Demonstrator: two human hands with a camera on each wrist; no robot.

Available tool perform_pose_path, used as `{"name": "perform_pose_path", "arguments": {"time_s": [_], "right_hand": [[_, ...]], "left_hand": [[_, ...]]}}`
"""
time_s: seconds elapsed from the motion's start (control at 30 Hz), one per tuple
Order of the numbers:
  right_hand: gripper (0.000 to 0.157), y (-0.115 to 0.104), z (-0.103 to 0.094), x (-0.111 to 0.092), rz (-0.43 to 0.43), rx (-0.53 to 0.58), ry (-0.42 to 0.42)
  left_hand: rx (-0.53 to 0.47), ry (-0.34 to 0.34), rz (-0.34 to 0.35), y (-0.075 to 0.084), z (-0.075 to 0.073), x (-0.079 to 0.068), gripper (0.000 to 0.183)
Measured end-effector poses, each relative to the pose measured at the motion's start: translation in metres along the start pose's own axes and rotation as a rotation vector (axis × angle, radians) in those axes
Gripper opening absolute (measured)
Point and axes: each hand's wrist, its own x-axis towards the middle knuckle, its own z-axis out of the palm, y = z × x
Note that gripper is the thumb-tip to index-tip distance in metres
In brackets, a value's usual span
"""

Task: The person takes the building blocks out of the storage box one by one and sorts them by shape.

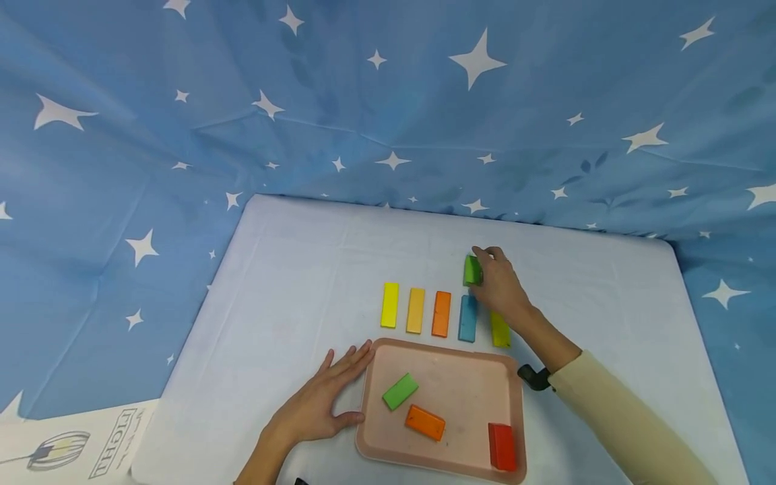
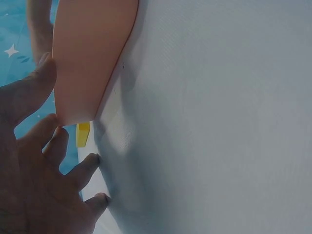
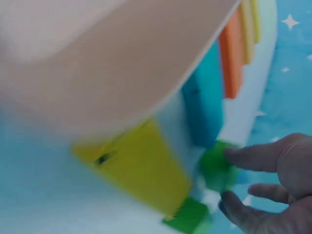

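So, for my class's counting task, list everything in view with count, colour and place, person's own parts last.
Table: 1, white, centre
Tray: 1, pink, table's near side
Yellow block: 1, yellow, row's left end, beyond tray
Amber block: 1, amber, second in row
Orange blocks: 2, orange, third in row; tray
Blue block: 1, blue, fourth
Lime block: 1, yellow-green, fifth
Green blocks: 3, green, tray; held; beyond lime block (right wrist view)
Red block: 1, red, tray's near right corner
Cloth: 1, blue, starred, behind table
Printed sheet: 1, white, lower left
Black fittings: 2, black, near wrists
Sleeve: 1, beige, lower right
Left hand: 1, touching tray's left rim
Right hand: 1, gripping a green block
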Motion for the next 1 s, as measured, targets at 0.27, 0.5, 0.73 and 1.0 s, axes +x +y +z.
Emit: {"name": "perform_pose_path", "arguments": {"time_s": [0.27, 0.5, 0.73, 1.0], "right_hand": [[0.039, -0.048, -0.002, -0.044, -0.239, 0.020, 0.186], [0.019, -0.087, 0.013, -0.091, -0.336, 0.036, 0.130], [0.016, -0.107, 0.042, -0.128, -0.397, 0.007, -0.082], [0.050, -0.112, 0.086, -0.150, -0.414, -0.225, -0.113]], "left_hand": [[-0.009, 0.005, 0.006, 0.002, -0.002, 0.000, 0.108], [-0.004, 0.008, 0.012, 0.002, -0.001, -0.001, 0.108], [-0.021, 0.000, 0.009, 0.002, -0.001, 0.000, 0.108], [-0.016, 0.003, 0.026, 0.000, -0.001, 0.000, 0.109]]}}
